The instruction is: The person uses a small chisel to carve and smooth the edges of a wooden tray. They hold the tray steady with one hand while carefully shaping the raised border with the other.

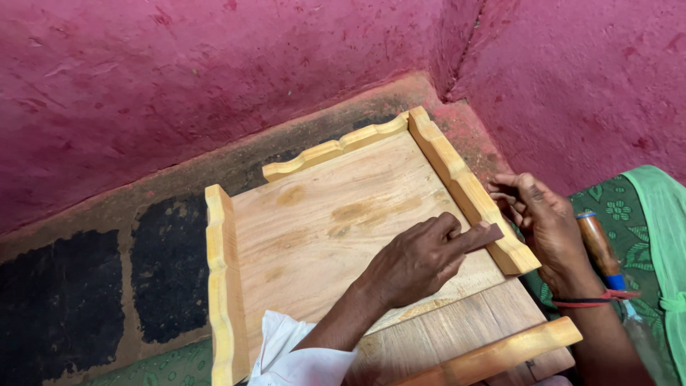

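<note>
Single head-worn view — steeply downward and close over a wooden tray [336, 214] in a pink-walled corner.

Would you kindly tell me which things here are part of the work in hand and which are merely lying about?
In use:
- wooden tray
- right side rail, steadied by the right hand
- small dark piece, pressed against that rail by the left hand

Lying about:
- loose wooden strip at the near edge
- wooden-handled tool on the green cloth
</note>
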